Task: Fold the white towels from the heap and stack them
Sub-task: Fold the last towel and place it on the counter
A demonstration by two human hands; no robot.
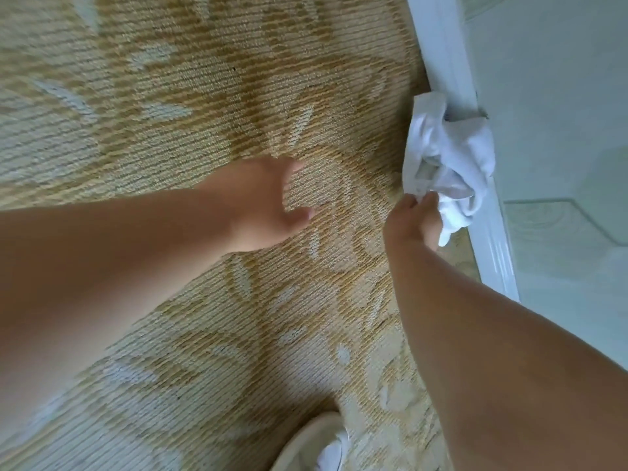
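Ribbed tan carpet [170, 96] with pale leaf shapes lies open, left of both hands. Against smooth white moulded trim [455, 62], the right hand [413, 226] clamps its fingers [430, 203] on a crumpled white towel [455, 147]. The left hand [261, 202] hovers, fingers loosely apart.

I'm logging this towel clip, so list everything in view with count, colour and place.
white towel: one, white, crumpled at the carpet's right edge against the trim
carpet: one, yellow-beige with pale leaf pattern, fills most of the view
trim: one, white, along the carpet's right edge
pale surface: one, greenish, right of the trim
slipper: one, white, bottom edge, on the carpet
left hand: one, open, over the carpet
right hand: one, grips the white towel's lower end
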